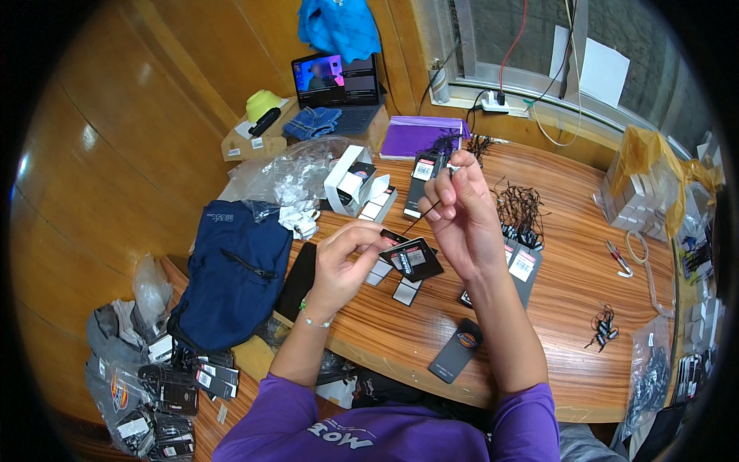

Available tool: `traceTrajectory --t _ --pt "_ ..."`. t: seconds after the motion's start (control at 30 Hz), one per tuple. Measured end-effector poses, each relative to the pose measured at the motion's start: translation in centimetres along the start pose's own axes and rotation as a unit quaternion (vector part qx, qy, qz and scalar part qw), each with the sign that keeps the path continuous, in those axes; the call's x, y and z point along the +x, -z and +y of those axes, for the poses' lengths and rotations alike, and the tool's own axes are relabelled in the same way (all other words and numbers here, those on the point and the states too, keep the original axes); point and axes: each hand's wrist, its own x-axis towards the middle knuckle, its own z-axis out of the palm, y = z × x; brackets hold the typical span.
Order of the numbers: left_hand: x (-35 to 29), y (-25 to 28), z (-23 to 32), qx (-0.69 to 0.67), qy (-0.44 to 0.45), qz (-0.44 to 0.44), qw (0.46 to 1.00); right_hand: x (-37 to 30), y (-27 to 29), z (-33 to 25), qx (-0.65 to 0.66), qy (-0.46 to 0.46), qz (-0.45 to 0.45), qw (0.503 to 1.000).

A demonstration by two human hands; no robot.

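My left hand (342,266) is closed on a few black hang tags (419,259), gripping them at their left edge above the table. From the tags a thin black cord (418,221) runs up to my right hand (466,215), whose thumb and fingers pinch its upper end. On the table below lie small black and white labels (406,291). A single dark grey tag (456,350) rests near the front edge. Behind my right forearm are grey tags with white stickers (525,266), with a tangle of black cords (519,208) at their top.
An open white box (350,185) and crumpled plastic (281,165) stand at the back left. A navy backpack (231,269) is at the left. At the right lie snips (619,259), a small cord bundle (604,327) and bagged white boxes (639,200). A laptop (339,85) stands behind.
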Motion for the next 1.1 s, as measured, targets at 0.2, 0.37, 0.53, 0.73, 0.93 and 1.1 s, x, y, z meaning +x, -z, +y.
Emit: traceTrajectory --t 0.2,0.37,0.53,0.73,0.93,1.1 --pt "0.0 0.1 0.5 -0.037 0.076 -0.057 0.995 -0.3 0.0 0.3 0.135 -0.009 -0.005 0.991" --pt "-0.1 -1.8 1.2 -0.049 0.092 0.002 0.995 -0.5 -0.6 0.4 0.109 -0.034 0.013 0.993" --pt "0.4 -1.0 1.4 0.077 0.03 0.013 0.996 -0.6 -0.7 0.1 0.059 -0.029 -0.026 0.998" --pt "0.6 -1.2 1.9 0.088 0.034 -0.024 0.995 -1.0 -1.1 0.8 0.045 -0.053 -0.025 0.997" --pt "0.8 -1.0 1.5 0.064 0.042 -0.087 0.993 -0.9 -0.9 0.8 0.057 -0.046 -0.015 0.997" --pt "0.2 -0.6 0.9 -0.063 0.122 -0.095 0.986 -0.8 -1.0 0.7 0.037 -0.037 -0.01 0.999"
